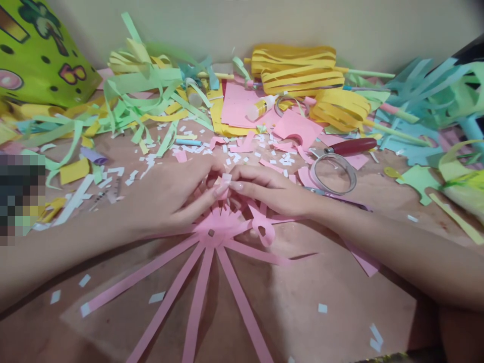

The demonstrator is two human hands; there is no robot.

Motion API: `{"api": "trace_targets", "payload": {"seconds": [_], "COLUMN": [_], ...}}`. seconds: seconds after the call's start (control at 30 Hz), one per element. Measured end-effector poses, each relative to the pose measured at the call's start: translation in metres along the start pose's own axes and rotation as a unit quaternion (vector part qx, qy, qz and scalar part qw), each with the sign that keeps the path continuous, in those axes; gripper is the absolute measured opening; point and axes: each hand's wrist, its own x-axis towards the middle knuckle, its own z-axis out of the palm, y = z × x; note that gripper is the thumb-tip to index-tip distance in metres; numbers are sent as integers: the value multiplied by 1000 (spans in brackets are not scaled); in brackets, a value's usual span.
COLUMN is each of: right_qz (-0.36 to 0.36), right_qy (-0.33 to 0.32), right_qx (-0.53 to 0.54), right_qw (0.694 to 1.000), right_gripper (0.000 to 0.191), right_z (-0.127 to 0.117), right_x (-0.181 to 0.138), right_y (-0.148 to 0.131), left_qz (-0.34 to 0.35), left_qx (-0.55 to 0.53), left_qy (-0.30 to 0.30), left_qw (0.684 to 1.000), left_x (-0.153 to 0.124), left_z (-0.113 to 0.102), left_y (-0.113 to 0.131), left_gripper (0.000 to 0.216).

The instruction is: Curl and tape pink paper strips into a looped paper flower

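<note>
A pink paper cutout [227,237] lies on the table in front of me, with long narrow strips fanning out from a middle that has a small dark hole. My left hand [185,194] is closed, thumb and fingers pinching the end of a pink strip above that middle. From the other side my right hand [268,186] pinches the same end. A small white piece [226,178], paper or tape, shows between the fingertips. Another white piece [85,309] sits on the tip of the strip at lower left. A curled pink loop [267,234] rests below my right hand.
A tape roll [335,174] and a dark red handle [351,146] lie beyond my right forearm. A small glue bottle [260,108] rests on pink sheets. Yellow fringed paper [298,68], green strips [139,93] and white scraps surround them. A bright green bag [41,55] stands back left.
</note>
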Motion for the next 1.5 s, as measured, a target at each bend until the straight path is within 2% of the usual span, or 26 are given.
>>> {"api": "trace_targets", "payload": {"seconds": [0.1, 0.17, 0.37, 0.5, 0.6, 0.67, 0.73, 0.8, 0.97, 1.07, 1.17, 1.33, 1.5], "right_qz": [6, 9, 38, 13, 5, 6, 6, 5, 42, 57, 41, -29, -43], "right_qy": [-8, 0, 35, 59, 88, 82, 66, 61, 55, 36, 2, -30, -42], "right_qx": [-33, -30, -20, 2, 48, 50, 33, 25, -12, -53, -81, -177, -192], "right_qw": [999, 1000, 998, 998, 995, 995, 997, 998, 998, 996, 996, 983, 979], "right_gripper": [28, 28, 33, 28, 33, 28, 23, 27, 34, 36, 35, 33, 30], "right_z": [0, 2, 9, 10, 11, 11, 10, 10, 8, 7, 4, 1, -1], "right_x": [0, -1, 0, 1, 2, 3, 3, 3, 1, 0, -1, 0, 0], "right_y": [0, -2, -4, 0, 1, 1, -1, -3, -4, -4, -4, -4, -3], "left_qz": [-35, -34, 32, 17, -4, 5, 18, 19, 21, 97, 177, 214, 220], "left_qx": [-63, -100, -146, -178, -246, -271, -239, -166, -46, 93, 215, 214, 146], "left_qy": [-3, 8, 142, 161, 159, 154, 148, 146, 205, 166, 126, 101, 64], "left_qw": [997, 994, 979, 971, 956, 950, 960, 975, 977, 977, 952, 948, 962], "left_x": [2, 3, 3, 2, 3, 3, 3, 2, -4, -4, -1, 1, 0], "left_z": [2, 2, 1, 9, 12, 13, 12, 12, 9, 5, 5, 11, 15], "left_y": [-3, -4, -1, 0, 1, 1, 0, -2, -9, -10, -9, -12, -13], "left_gripper": [25, 21, 13, 7, 7, 8, 7, 5, 10, 3, 12, 11, 12]}}
